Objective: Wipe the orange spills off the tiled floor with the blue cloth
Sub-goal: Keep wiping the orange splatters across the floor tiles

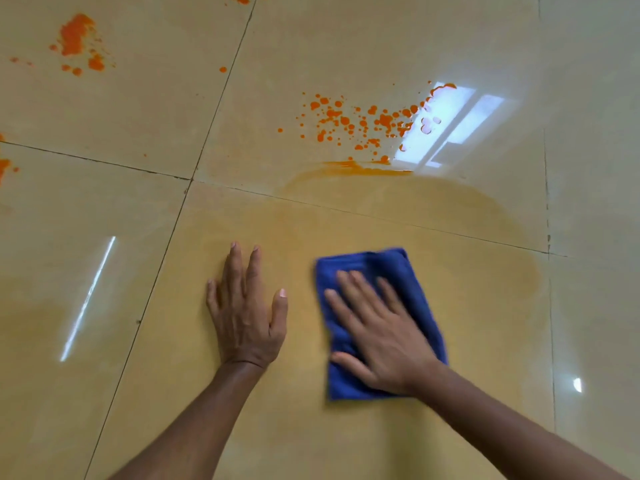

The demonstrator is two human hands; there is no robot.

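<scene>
The right hand [381, 336] presses flat, fingers spread, on the folded blue cloth [377, 320] lying on the tiled floor [346, 427]; no closed grip. The left hand [244, 308] rests open on the floor, bracing. Risk: the cloth drags a thin orange film [450, 216] outward. The orange droplets [356, 124] beyond may smear likewise.

A bright bluish-white window reflection [446, 126], split into panes by darker frame bars, glares in the upper right of the frame. A long, thin white streak of reflected light [88, 297] slants across the middle left. A small white glint [577, 385] sits near the lower right edge.
</scene>
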